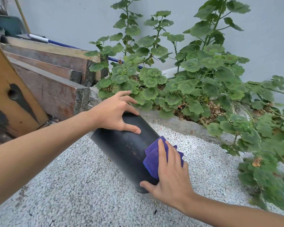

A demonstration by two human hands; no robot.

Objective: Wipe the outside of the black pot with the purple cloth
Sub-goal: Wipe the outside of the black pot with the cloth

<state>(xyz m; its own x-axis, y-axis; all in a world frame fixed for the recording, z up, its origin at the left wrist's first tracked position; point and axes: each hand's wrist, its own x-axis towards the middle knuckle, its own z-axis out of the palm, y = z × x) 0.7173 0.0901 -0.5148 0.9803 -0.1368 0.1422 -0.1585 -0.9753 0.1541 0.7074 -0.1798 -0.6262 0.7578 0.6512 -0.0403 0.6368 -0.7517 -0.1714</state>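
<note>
Black pot (126, 149) is lying tilted on its side, held up over the white gravel (72, 185), one end toward the planks, the other toward the camera. Left hand (115, 112) is gripping the pot's upper far end, fingers spread over the top, thumb pressing on the side. Right hand (169, 174) is pressing the folded purple cloth (152, 159) flat against the pot's lower right side, fingers extended on the cloth, thumb touching the pot near its lower rim. Wooden planks (48, 76) are stacked at left. Green leafy plant (187, 76) is growing behind, along the grey wall (72, 17).
</note>
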